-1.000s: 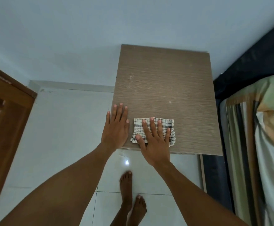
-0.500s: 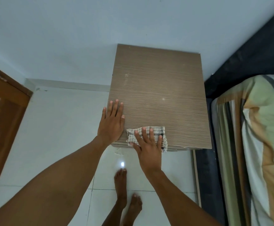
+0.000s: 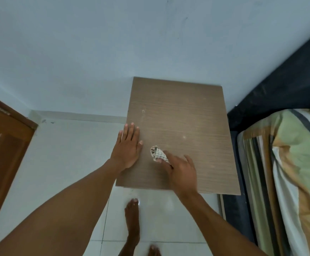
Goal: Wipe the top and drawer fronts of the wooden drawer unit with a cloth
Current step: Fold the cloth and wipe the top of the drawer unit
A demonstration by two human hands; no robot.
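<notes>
Pressing flat, fingers straight, left hand point(image 3: 127, 147) on drawer unit top point(image 3: 183, 115), right hand point(image 3: 181, 168) clutching bunched cloth point(image 3: 158, 154)

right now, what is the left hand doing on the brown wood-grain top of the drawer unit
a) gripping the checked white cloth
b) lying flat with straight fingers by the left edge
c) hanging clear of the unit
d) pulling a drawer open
b: the left hand lies flat, fingers straight, on the brown wood-grain top by its left edge, while the right hand holds the bunched checked white cloth.
</notes>
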